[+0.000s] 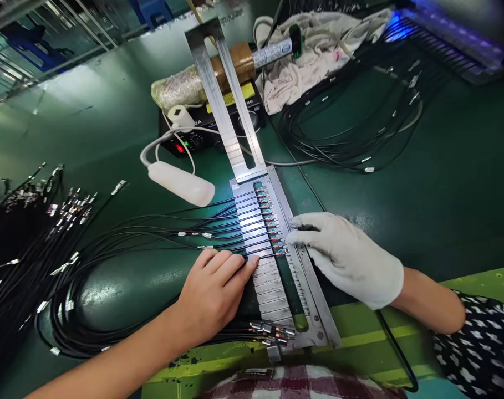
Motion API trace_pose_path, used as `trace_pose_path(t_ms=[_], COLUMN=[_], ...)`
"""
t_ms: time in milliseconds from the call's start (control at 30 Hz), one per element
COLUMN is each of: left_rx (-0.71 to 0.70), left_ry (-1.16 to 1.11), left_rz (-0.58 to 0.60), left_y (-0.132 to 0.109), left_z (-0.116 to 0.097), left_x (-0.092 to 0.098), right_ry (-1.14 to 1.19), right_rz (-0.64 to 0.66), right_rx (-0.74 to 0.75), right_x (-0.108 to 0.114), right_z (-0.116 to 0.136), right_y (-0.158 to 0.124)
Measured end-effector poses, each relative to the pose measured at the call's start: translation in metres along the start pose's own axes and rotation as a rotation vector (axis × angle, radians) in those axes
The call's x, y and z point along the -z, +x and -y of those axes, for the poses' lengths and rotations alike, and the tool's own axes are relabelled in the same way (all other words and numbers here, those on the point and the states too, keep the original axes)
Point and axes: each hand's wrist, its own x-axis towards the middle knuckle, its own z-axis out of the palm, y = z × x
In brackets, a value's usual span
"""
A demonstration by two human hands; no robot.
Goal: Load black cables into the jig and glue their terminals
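A metal slotted fixture [272, 285] lies on the bench, its hinged frame [229, 94] raised at the far end. Several black cables [218, 223] sit side by side in its upper slots, their connector ends with orange wires [272, 224] in a row over the long opening. My bare left hand [214, 291] is closed at the fixture's left edge, thumb and forefinger on the nearest black cable. My right hand [345, 257], in a white glove, rests its outstretched fingers on the fixture's right rail [308, 277], beside the connector ends; nothing shows in them.
Loose cable ends [272, 331] lie by the fixture's near end. Cable bundles spread at the left [64, 266] and back right [318, 138]. A white lamp [181, 183] leans near the fixture, before a black control box [197, 138]. A cloth [293, 83] lies behind.
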Motion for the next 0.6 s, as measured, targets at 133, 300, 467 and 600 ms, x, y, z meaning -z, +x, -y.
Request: trace_pose_path(t_ms=[133, 300, 467, 600], left_rx=[-0.060, -0.138, 0.108, 0.392], left_ry=[0.074, 0.280, 0.080, -0.411], left_rz=[-0.016, 0.019, 0.100, 0.236], left_y=[0.024, 0.041, 0.004, -0.045], left_z=[-0.001, -0.008, -0.013, -0.023], left_x=[-0.005, -0.004, 0.021, 0.039], right_ry=[-0.024, -0.076, -0.102, -0.080], right_rz=[0.002, -0.024, -0.060, -0.057], right_rx=[0.001, 0.004, -0.011, -0.035], right_x=[-0.002, -0.008, -0.012, -0.013], right_z=[0.000, -0.001, 0.002, 0.004], right_y=[-0.004, -0.013, -0.020, -0.022])
